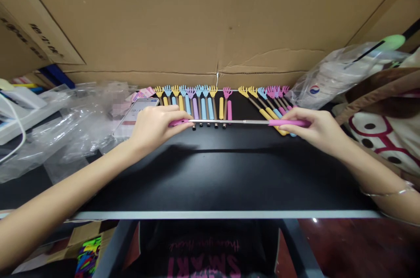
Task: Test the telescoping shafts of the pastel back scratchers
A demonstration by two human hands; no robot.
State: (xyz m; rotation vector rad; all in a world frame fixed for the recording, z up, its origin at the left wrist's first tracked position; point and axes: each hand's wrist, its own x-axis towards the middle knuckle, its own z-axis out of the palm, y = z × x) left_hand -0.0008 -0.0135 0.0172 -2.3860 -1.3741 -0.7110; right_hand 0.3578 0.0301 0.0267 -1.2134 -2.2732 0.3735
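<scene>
Right, starting at the far left of the frame: a white cable (20,127) curls over clear plastic bags (77,127), and at the lower left a cardboard box (74,238) shows a heap of brightly coloured pieces (89,251). Moving in, a phone (139,114) lies partly behind the left hand (155,125), and that hand has thumb and fingers pinched together on one pink end of a back scratcher, its steel shaft (223,121) stretched level across the centre, above the black table (210,177). Behind the shaft, left of centre, there's a row of hand-headed scratchers (182,99) in yellow, blue, purple and pink, heads toward the cardboard wall (197,20), handles lying beside the rods. Right of centre, a second group (271,102) slants down toward the right hand (311,127), its fingers clamped round the pink handle (277,123) at the scratcher's other end. A thin bracelet (390,192) circles that wrist! Out at the right edge, a cup (331,79) sits tilted inside a clear bag, just above cream fabric printed with red-rimmed eyes (377,136).
</scene>
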